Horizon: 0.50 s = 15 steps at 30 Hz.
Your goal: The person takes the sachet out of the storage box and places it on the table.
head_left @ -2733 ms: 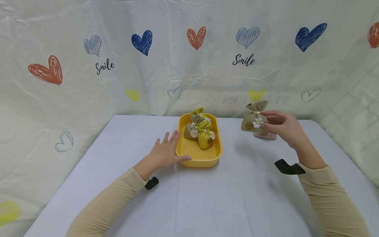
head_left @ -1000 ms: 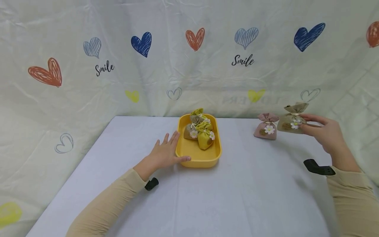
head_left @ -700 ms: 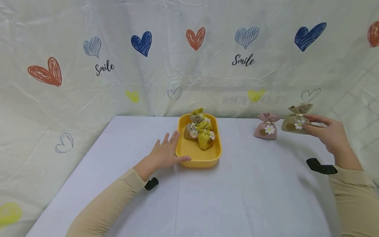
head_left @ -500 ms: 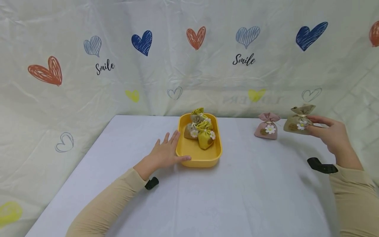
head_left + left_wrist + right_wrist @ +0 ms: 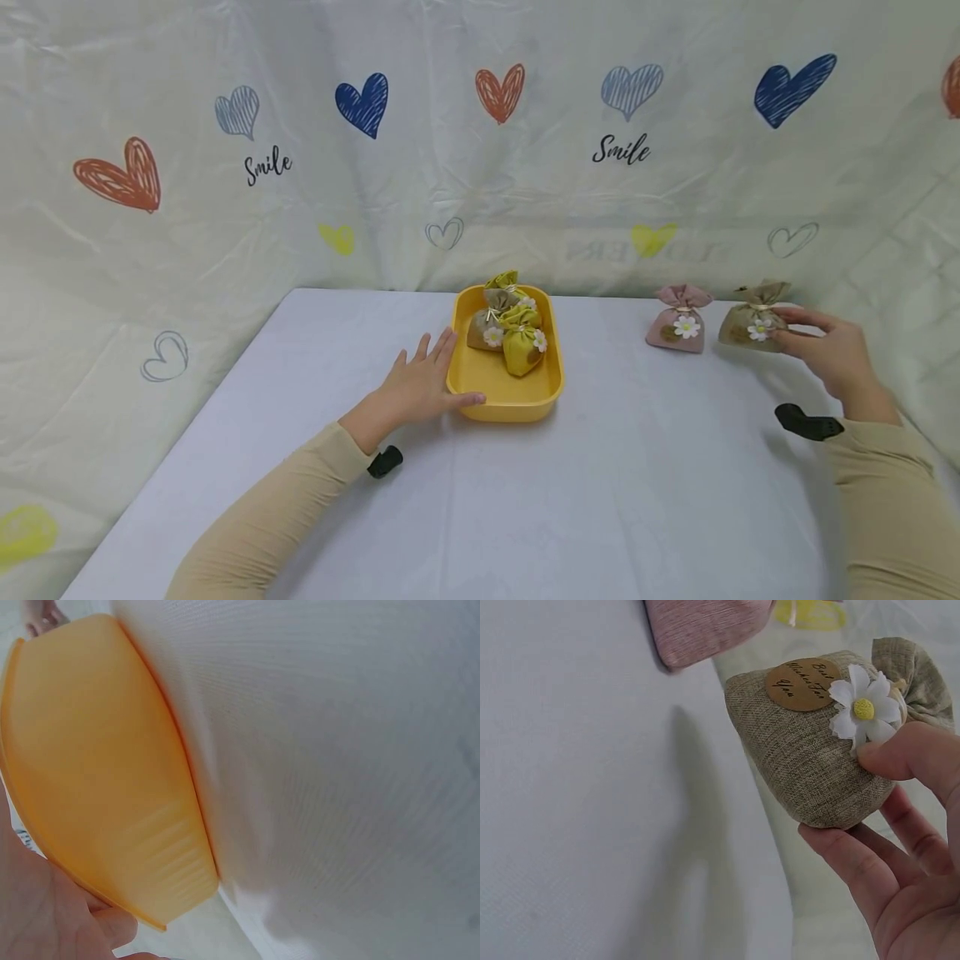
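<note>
My right hand pinches a beige drawstring sachet by its side, at the far right of the table. In the right wrist view the thumb presses by the white flower on this sachet, and fingers support it from below. A pink sachet stands upright just left of it, apart. My left hand lies with spread, straight fingers against the left rim of a yellow tray. Inside the tray sit a grey-beige sachet, a yellow sachet and another yellow one behind, partly hidden.
A white-covered table ends at the back against a hanging cloth printed with hearts. Dark wrist straps show on both arms.
My right hand has carried the beige sachet rightward past the pink one, uncovering it, and then lowered it close to the table beside it. My left hand has stayed at the tray.
</note>
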Motion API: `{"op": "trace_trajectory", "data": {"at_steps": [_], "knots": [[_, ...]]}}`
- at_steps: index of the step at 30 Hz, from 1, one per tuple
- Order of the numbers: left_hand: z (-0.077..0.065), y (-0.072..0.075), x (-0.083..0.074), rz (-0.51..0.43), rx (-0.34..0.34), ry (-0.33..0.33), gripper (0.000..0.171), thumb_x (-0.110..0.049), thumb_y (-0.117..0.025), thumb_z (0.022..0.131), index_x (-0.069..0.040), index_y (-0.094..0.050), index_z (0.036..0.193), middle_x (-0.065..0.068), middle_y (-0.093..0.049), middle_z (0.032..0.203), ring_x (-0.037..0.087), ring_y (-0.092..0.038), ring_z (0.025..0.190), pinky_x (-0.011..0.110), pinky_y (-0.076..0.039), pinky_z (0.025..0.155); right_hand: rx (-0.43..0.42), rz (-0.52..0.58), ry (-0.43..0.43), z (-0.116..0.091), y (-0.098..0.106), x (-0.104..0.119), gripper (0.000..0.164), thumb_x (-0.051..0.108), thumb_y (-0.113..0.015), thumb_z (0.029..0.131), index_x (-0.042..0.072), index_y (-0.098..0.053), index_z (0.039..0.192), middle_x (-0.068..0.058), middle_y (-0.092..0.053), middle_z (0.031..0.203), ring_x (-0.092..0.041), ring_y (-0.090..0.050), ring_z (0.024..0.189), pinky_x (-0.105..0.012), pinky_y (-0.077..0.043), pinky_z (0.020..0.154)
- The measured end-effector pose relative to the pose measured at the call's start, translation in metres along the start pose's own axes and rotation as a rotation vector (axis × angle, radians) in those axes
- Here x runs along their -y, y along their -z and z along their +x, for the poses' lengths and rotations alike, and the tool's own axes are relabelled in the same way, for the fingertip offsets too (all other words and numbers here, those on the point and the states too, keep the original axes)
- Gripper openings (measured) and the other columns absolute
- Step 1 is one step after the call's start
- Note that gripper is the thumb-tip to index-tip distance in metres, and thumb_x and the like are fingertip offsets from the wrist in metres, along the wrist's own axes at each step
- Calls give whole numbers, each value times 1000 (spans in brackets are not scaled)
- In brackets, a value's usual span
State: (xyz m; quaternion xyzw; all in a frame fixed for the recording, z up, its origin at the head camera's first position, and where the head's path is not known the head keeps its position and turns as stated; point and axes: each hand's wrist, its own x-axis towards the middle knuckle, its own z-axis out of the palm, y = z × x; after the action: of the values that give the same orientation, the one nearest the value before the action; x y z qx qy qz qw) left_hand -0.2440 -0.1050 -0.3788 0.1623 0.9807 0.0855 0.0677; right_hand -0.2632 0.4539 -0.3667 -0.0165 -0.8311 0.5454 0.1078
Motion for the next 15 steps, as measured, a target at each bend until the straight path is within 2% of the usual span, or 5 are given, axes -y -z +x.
{"op": "trace_trajectory", "data": {"at_steps": [8, 15], "knots": [[0, 1, -1, 1, 2, -3, 112, -81, -42, 73, -14, 2, 150, -2, 5, 155, 31, 1, 140, 59, -8, 105, 7, -15, -20, 1, -1, -13, 31, 14, -70, 83, 26, -69, 112, 23, -53, 94, 8, -57, 75, -13, -47, 60], [-2, 2, -1, 16, 10, -3, 113, -84, -38, 72, -14, 3, 150, -3, 6, 155, 29, 2, 140, 58, -9, 106, 32, -165, -38, 3, -3, -20, 41, 26, -69, 85, 24, -61, 125, 19, -43, 104, 12, -48, 80, -12, -44, 61]]}}
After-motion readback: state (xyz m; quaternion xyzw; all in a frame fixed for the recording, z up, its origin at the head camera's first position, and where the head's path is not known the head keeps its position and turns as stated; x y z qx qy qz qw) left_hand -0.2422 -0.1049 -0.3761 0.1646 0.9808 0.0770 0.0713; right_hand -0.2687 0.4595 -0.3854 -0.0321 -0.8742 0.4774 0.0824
